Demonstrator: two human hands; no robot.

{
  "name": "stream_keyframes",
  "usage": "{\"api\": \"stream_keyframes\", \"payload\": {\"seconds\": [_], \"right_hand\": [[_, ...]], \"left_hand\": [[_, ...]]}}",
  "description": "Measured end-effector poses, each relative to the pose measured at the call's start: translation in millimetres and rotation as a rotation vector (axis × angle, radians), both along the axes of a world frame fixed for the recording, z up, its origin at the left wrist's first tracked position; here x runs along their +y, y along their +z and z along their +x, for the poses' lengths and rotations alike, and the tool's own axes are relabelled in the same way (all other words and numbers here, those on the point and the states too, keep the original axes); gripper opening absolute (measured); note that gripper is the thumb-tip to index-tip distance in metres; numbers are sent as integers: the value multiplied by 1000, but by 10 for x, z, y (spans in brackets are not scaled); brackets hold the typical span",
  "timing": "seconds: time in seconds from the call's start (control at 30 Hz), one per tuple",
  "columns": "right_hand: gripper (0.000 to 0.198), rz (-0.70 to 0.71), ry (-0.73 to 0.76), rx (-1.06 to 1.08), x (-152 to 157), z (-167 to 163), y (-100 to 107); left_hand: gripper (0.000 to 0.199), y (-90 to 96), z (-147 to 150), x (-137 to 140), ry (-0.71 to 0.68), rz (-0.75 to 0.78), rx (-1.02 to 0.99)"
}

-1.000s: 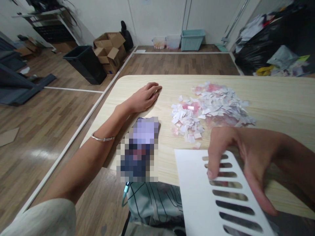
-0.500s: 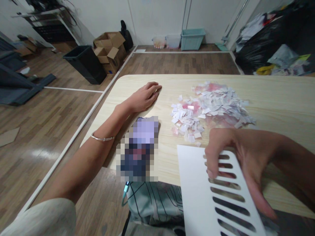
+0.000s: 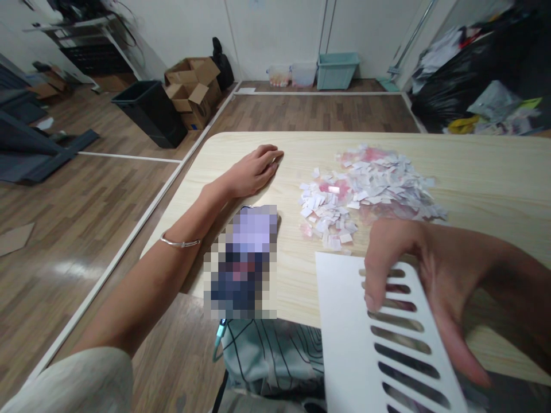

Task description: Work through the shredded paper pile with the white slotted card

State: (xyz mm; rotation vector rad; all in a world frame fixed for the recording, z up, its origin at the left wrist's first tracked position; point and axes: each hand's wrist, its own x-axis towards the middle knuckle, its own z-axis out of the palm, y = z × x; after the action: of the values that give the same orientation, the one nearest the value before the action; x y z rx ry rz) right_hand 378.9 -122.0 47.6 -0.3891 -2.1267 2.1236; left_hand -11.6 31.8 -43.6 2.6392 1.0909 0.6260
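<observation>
At the near edge of the table, the slotted white holder is clamped in the right hand, the left hand laid slack near the far left corner; holding is judged the current step, a steady grip called for next

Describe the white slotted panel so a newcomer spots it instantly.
Find the pale wood-grain table, then the right hand at its near side. That hand holds the white slotted panel. Unlike the paper scraps beyond it, the panel is one large piece with rounded slots.
</observation>
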Motion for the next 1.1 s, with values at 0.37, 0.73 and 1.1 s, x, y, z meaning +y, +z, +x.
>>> {"api": "stream_keyframes", "payload": {"seconds": [0.37,0.73,1.1], "right_hand": [[47,-6,-28,72,34,7,-223],[51,21,-81,148,21,-30,-270],[77,63,53,-93,74,72,14]], "left_hand": [[58,6,6,-1,-21,18,3],[59,5,-2,5,-32,18,6],[58,15,6,-13,-24,3,-11]]}}
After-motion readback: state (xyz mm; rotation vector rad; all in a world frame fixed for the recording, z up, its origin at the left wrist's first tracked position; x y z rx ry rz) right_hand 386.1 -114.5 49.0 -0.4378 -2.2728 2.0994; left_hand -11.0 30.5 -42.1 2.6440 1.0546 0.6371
